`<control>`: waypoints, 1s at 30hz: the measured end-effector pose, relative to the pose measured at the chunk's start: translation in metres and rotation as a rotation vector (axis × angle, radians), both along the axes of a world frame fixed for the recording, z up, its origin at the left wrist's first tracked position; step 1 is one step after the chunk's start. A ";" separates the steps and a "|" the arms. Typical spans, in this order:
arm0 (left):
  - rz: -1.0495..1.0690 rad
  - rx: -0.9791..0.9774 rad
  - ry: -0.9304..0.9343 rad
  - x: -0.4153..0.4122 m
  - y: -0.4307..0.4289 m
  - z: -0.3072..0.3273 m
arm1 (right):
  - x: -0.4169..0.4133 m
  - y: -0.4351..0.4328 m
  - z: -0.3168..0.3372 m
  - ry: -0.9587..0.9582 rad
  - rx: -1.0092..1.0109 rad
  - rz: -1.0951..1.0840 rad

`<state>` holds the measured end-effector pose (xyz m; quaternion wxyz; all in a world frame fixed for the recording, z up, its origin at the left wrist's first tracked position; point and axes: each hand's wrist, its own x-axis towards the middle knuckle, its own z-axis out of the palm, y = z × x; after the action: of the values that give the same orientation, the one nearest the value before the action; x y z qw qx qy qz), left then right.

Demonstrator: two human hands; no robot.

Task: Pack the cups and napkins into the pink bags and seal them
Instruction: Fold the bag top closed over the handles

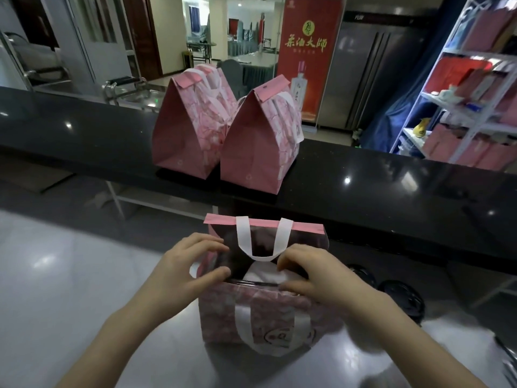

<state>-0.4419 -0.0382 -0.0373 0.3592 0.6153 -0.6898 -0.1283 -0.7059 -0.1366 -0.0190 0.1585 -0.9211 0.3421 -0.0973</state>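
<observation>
Bag (251,309) stood open, napkin (261,271) seen inside mouth. Bag's left rim gripped by curled fingers of left hand (190,264); near rim pinched by right hand (310,273), fingertips just above napkin. Two sealed bags (190,127) set beyond bag on counter (391,186).

The open pink bag (260,312) stood on the steel worktop (70,275), near the raised black counter (84,127), which barred passage behind it. The left hand (193,264) and right hand (310,273) gripped the mouth at either end, and the white handle (263,239) drooped across it, leaving a narrow gap. A far sealed bag (190,127) and a near sealed bag (260,141) occupied the counter beyond. Dark lids (402,301) lay near the open bag's right side. The worktop to its left gave open approach.
</observation>
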 end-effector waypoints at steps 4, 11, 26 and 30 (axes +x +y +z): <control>-0.128 0.038 0.022 -0.002 0.002 0.003 | -0.004 -0.005 0.003 -0.122 -0.246 -0.009; -0.021 -0.033 0.029 -0.010 -0.026 0.007 | 0.005 -0.021 0.008 -0.011 -0.443 -0.223; 0.159 -0.052 -0.070 -0.013 -0.059 -0.013 | -0.006 -0.015 -0.003 -0.228 -0.140 -0.182; 0.259 -0.095 -0.042 -0.015 -0.056 -0.017 | -0.019 -0.014 0.002 -0.100 0.008 -0.126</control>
<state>-0.4570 -0.0937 -0.0538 0.3870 0.6841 -0.6173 -0.0348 -0.7248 -0.1503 -0.0172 0.1726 -0.8912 0.3912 -0.1515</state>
